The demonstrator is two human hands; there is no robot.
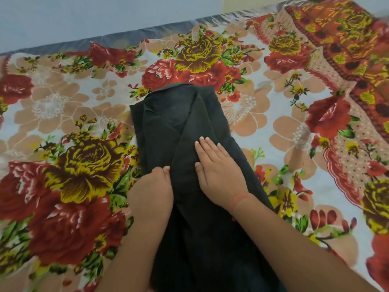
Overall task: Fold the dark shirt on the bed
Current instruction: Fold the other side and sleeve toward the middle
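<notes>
The dark shirt (pixel 174 114) lies on the bed as a long narrow strip, both sides folded in toward the middle, running from the centre of the view down to the bottom edge. My right hand (pixel 219 173) rests flat on the shirt's middle, fingers spread and pointing away from me. At the shirt's left edge, my left hand (pixel 152 190) has its fingers curled under, and they seem to pinch the fabric there; the fingertips are hidden.
A flowered bedsheet (pixel 80 114) in red, yellow and peach covers the bed on all sides of the shirt. A second red-orange patterned cloth (pixel 345 39) lies at the far right. The bed's far edge (pixel 147 32) meets a pale wall.
</notes>
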